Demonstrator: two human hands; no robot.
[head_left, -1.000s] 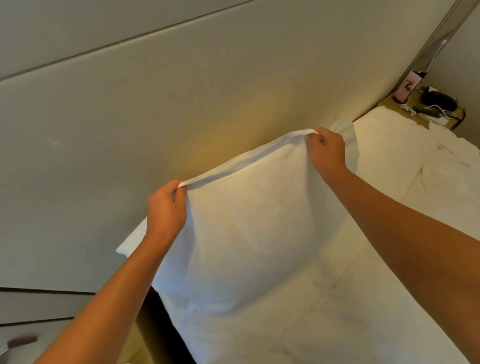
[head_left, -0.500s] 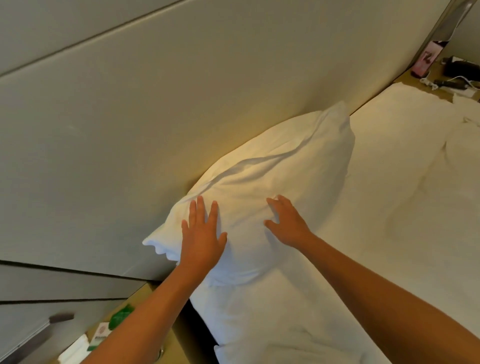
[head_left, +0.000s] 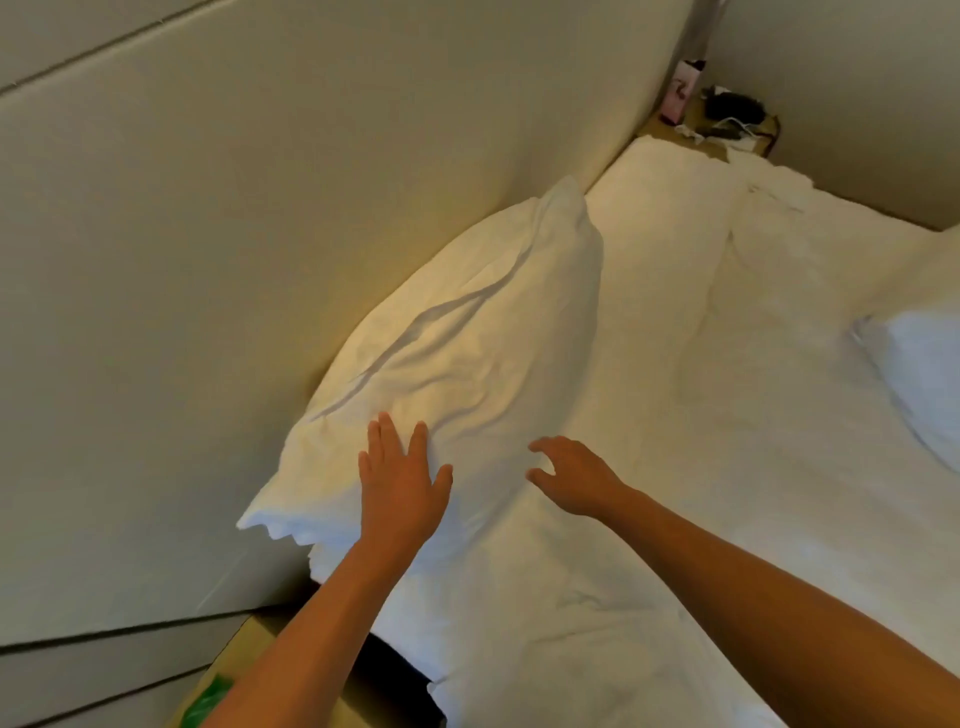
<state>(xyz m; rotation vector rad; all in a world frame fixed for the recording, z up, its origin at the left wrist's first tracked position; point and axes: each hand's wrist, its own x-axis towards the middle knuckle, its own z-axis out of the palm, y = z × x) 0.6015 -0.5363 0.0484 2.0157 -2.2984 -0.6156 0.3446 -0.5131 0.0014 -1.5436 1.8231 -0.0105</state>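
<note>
Left grip (head_left: 400, 483) on pillow (head_left: 467, 338) along headboard (head_left: 260, 234)

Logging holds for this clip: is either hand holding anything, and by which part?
Nothing is held. The left hand lies flat on the pillow near its lower end; the right hand, fingers loosely bent, grips nothing.

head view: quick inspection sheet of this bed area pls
surface: bed sheet, white, wrinkled
job's things: pillow, creased, leaning against the headboard
clutter: second pillow at right edge; pink box and dark item on far nightstand; green item bottom left
grippers: left hand flat on the pillow; right hand relaxed at its near edge, holding nothing
cables: white cable on the far nightstand
surroundings: wall behind the nightstand
</note>
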